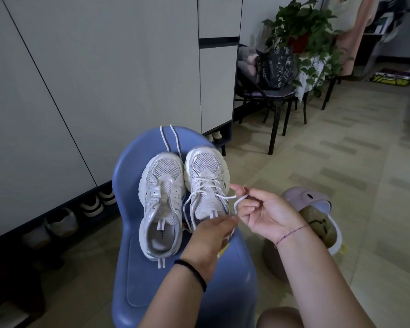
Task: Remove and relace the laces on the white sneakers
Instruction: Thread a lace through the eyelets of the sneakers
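White lace (227, 197) is running from the laced sneaker (207, 176) on the blue chair (128, 185) toward three o'clock, where your right hand (263, 214) is pinching it; your left hand (211, 237) is gripping that sneaker's heel at six o'clock.

Blue chair (137, 275) carries two white sneakers (162, 204), loose lace (164, 140).

text | "CEC" is printed on the insole (155, 242) of the unlaced sneaker (162, 185), the rest being cut off | tongue print on the laced sneaker (206, 166) and white markings on the black bag (276, 67) cannot be read
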Demonstrator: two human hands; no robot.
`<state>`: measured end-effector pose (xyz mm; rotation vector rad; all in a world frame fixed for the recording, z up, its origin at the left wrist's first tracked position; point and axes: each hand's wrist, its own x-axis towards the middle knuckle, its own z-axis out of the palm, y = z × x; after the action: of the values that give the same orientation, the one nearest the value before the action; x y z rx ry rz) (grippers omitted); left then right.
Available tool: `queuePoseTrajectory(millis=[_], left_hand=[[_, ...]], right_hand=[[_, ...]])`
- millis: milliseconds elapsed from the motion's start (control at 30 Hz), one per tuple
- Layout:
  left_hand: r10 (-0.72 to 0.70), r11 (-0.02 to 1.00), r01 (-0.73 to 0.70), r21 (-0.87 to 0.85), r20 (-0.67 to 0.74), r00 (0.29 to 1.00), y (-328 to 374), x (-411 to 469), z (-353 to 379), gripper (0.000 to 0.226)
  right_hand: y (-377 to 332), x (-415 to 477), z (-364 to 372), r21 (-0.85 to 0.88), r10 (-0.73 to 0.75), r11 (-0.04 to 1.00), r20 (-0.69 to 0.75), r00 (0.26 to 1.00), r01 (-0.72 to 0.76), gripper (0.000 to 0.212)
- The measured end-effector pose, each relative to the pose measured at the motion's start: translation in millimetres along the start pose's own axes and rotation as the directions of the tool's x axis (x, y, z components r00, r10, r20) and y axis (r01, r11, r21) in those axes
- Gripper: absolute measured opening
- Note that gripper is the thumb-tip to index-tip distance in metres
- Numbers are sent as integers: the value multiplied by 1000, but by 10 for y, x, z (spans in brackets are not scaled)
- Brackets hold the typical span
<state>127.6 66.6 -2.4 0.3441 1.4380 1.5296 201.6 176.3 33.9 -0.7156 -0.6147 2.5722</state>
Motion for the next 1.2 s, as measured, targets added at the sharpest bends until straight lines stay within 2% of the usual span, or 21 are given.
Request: queuePoseTrajectory(millis=[67,133,233,300,400,467,567,634,667,700,734,767,800,834,867,934,1000,1067,1200], left_hand=[[158,978,-160,133,25,987,25,-24,19,17],[314,920,-298,256,-20,949,38,-26,17,21],[455,824,-412,388,-22,890,43,-7,3,23],[427,834,-403,376,22,904,44,-19,10,8],[329,872,-328,364,61,942,55,-40,-9,14],[267,899,-268,347,50,962,91,-38,-65,16],[224,923,-212,321,1,975,172,-11,-232,19],[207,932,-203,299,17,978,204,8,-344,19],[206,934,-205,293,29,978,220,8,-383,19],[213,932,-213,293,33,977,229,8,-411,22],[222,929,-221,296,30,974,234,3,-424,24],[231,925,-227,306,22,973,240,-3,-428,25],[238,919,-230,320,15,971,243,-9,-418,24],[245,912,-235,335,12,969,246,-15,-406,22],[257,905,-244,348,9,966,249,-17,-387,20],[286,893,-263,365,-9,958,255,-13,-367,20],[297,892,-271,362,-18,955,269,0,-382,22],[291,896,-266,355,-18,956,287,-3,-408,20],[290,905,-256,338,-53,955,313,-11,-457,23]], right_hand=[[5,-14,24,67,24,997,31,999,-26,36],[7,-33,33,115,41,992,46,998,-46,33],[-5,-63,37,166,50,984,68,996,-61,33],[-11,-74,41,197,46,978,81,996,-62,34],[-21,-60,22,151,4,989,36,999,-9,28],[-29,-9,-36,59,-89,994,-45,995,91,23],[-45,69,-105,-70,-275,961,-180,944,267,23],[-44,94,-137,-129,-343,937,-188,920,324,24],[-39,104,-148,-224,-384,912,-181,905,343,23],[-31,110,-162,-409,-448,843,-174,877,349,24],[-17,111,-174,-651,-543,685,-159,824,326,27],[-1,92,-151,-827,-641,477,-95,761,298,29],[20,74,-104,-901,-693,304,13,721,309,28],[47,47,-48,-911,-680,214,120,724,352,26],[94,20,10,-898,-608,199,199,768,391,24],[214,-12,95,-917,-408,146,287,867,372,16],[288,7,95,-944,-332,38,298,895,328,11],[259,37,64,-951,-413,-17,287,864,308,11],[91,65,-20,-960,-599,-29,240,764,279,8]])
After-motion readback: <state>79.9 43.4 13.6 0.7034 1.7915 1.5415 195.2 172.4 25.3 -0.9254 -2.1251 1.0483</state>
